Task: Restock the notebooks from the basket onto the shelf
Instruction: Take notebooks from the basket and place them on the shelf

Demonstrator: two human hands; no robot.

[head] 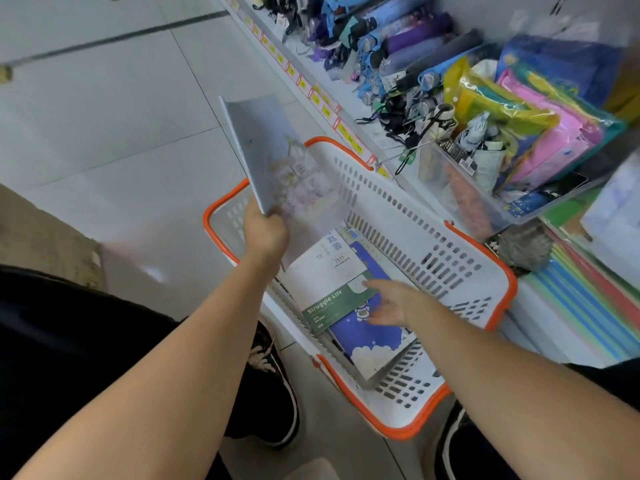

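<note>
shop aisle, our basket (433,237) on the floor by the shelf (363,133)
our left hand (265,233) grips a pale notebook (277,157); our right hand (389,303) reaches, fingers loose, over the green notebook (332,299).

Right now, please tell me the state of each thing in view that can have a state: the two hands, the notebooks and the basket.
Left hand: grips the pale notebook, lifted above the basket.
Right hand: open, fingers reaching over the notebooks in the basket.
White-and-green notebook: closed, lying on the blue one.
Blue notebook: closed, in the basket.
Basket: on the floor, holds notebooks.
</note>
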